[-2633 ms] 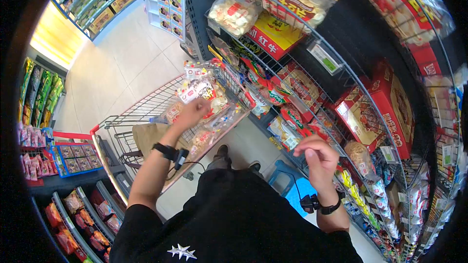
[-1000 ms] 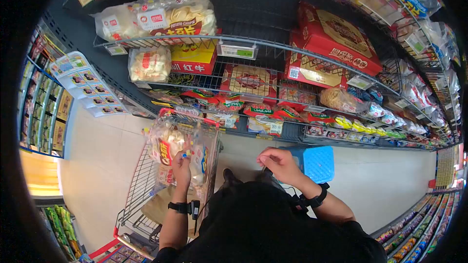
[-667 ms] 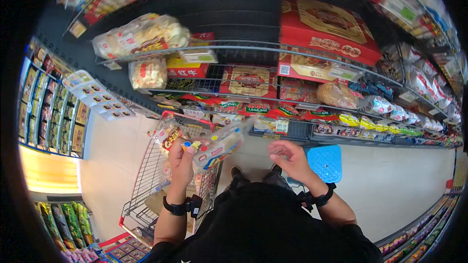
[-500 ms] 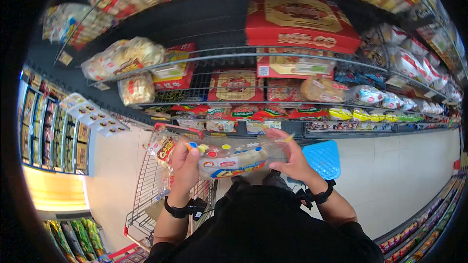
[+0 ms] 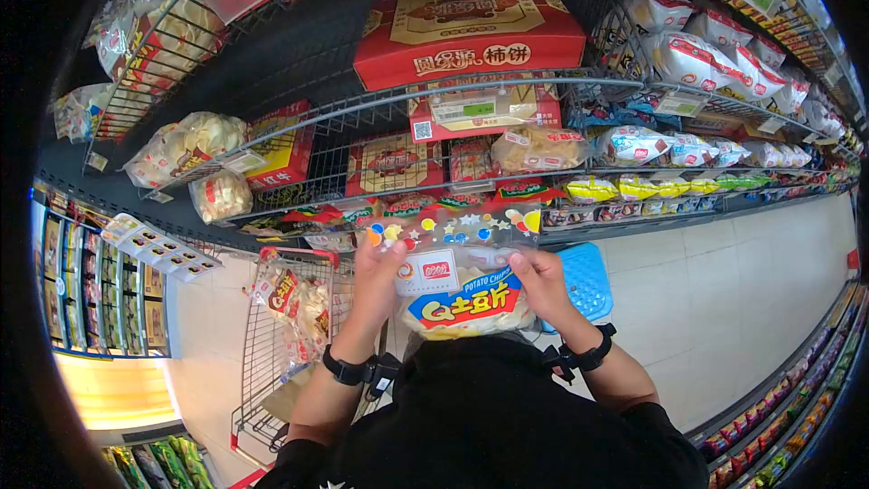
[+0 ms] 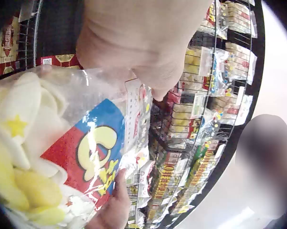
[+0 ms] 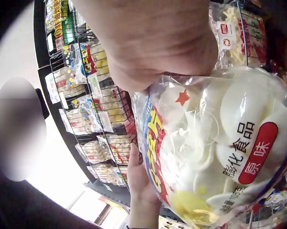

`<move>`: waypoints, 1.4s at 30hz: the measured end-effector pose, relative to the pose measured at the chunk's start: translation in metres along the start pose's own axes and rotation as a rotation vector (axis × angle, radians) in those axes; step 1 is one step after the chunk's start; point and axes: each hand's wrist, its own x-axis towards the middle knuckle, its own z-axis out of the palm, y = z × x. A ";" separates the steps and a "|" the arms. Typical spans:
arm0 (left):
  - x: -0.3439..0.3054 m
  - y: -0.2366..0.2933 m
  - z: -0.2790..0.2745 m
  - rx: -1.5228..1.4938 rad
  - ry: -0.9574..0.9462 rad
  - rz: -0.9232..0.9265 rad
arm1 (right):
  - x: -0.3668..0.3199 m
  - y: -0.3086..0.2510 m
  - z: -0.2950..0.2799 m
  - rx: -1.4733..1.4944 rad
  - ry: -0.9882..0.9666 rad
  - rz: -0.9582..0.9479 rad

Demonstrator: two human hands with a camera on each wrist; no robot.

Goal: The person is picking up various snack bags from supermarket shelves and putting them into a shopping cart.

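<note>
A clear bag of potato chips (image 5: pixel 466 294), with a blue and red label and a dotted, starred top, is held upright in front of the chest. My left hand (image 5: pixel 378 276) pinches its left edge near the top, thumb on the front. On the opposite edge my right hand (image 5: pixel 543 282) grips the bag the same way. In the left wrist view the potato chip bag (image 6: pixel 81 129) fills the lower left, pale chips showing through the plastic. The right wrist view shows the bag (image 7: pixel 205 143) from its back, with printed text.
A shopping cart (image 5: pixel 258 335) with several snack bags stands at the left. Wire shelves ahead carry red gift boxes (image 5: pixel 471 32) and bagged snacks (image 5: pixel 697 54). A blue stool (image 5: pixel 584 281) is on the floor at the right.
The left hand has lifted the potato chip bag out of the cart to the chest. The right hand has come in and taken its other edge. The bag has turned its front upward.
</note>
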 end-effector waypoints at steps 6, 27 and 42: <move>-0.001 -0.033 -0.010 0.073 -0.077 -0.157 | 0.001 -0.010 -0.003 -0.021 0.073 -0.025; -0.017 -0.037 -0.023 0.282 0.010 -0.054 | 0.011 -0.019 -0.003 -0.052 0.062 -0.043; -0.003 -0.040 -0.045 0.504 -0.009 -0.061 | 0.015 -0.003 -0.002 -0.087 0.085 -0.073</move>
